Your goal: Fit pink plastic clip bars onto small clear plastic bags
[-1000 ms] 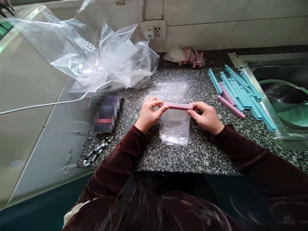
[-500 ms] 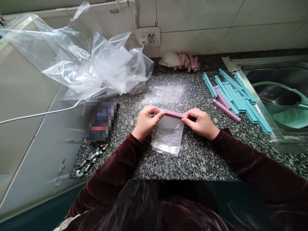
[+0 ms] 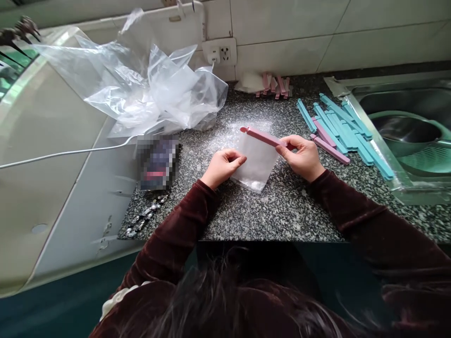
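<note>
A pink bag sealing clip (image 3: pixel 265 137) lies across the top edge of a small clear plastic bag (image 3: pixel 259 164), which hangs below it and slants down to the left. My right hand (image 3: pixel 301 155) pinches the right end of the clip between thumb and fingers. Beside the bag's left edge is my left hand (image 3: pixel 225 166), its fingers curled and the thumb against them. It is off the clip, and no object shows in its grip. The clip's left end sticks out free past the bag.
Several turquoise clips (image 3: pixel 347 131) and a few pink ones (image 3: pixel 329 149) lie at right by the sink (image 3: pixel 391 94). Pink clips on bags (image 3: pixel 276 87) sit near the wall. Large crumpled plastic (image 3: pixel 169 94), a blurred dark object (image 3: pixel 158 164) and a beaded strand (image 3: pixel 148 216) are at left.
My left hand has let go of the clip's left end and curled beside the bag. The clip and bag, held by my right hand, have risen in view and tilted.
</note>
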A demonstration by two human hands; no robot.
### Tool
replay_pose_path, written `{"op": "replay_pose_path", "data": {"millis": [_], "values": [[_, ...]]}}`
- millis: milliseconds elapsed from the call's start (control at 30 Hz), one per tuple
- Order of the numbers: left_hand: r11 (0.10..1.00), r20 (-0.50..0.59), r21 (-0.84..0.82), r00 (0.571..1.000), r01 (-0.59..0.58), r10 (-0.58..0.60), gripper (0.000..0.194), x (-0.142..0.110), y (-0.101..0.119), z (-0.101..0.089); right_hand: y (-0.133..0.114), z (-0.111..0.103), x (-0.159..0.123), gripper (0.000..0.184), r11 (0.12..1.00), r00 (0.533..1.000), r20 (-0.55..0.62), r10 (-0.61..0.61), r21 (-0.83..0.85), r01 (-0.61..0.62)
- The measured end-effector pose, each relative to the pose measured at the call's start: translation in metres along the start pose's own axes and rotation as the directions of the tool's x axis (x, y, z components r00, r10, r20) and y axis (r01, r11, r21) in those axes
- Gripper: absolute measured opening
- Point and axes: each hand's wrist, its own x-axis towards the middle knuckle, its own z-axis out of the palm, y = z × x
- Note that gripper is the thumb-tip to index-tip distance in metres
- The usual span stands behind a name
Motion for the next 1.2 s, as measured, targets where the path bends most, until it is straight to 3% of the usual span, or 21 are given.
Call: {"op": "replay_pose_path", "data": {"millis": [100, 300, 500, 633, 767, 967, 1200], "values": [[0.997, -0.017, 0.072, 1.000, -0.013, 0.014, 0.024, 0.001, -0.002, 0.001, 0.006, -0.001, 0.003, 0.030, 1.000, 0.997, -0.069, 0.024, 0.015, -0.023], [0.990, -0.047, 0.137, 0.998, -0.033, 0.040, 0.018, 0.004, -0.011, 0.000, 0.013, -0.003, 0.006, 0.030, 1.000, 0.995, -0.100, 0.026, 0.012, -0.025], [0.990, -0.216, 0.103, 0.969, -0.099, 0.120, 0.030, 0.005, -0.009, -0.005, 0.006, 0.002, 0.003, 0.028, 0.999, 0.998, -0.026, -0.052, -0.004, 0.052], [0.990, -0.192, -0.007, 0.972, -0.141, 0.137, 0.030, 0.003, -0.004, -0.005, -0.004, 0.009, -0.003, 0.024, 0.994, 0.991, 0.072, -0.110, 0.036, 0.107], [0.965, -0.154, -0.160, 0.971, -0.206, 0.181, 0.028, 0.001, -0.004, -0.002, -0.008, 0.011, -0.007, 0.025, 0.996, 0.991, 0.114, -0.063, 0.073, 0.054], [0.957, -0.142, -0.270, 0.987, -0.109, 0.073, 0.037, 0.000, -0.003, 0.000, -0.008, 0.010, -0.009, 0.029, 0.996, 0.990, 0.141, 0.003, 0.089, -0.016], [0.893, -0.190, -0.440, 0.982, -0.096, 0.012, 0.036, 0.003, -0.004, -0.002, -0.010, 0.010, -0.008, 0.026, 0.994, 0.984, 0.160, 0.076, 0.072, -0.088]]}}
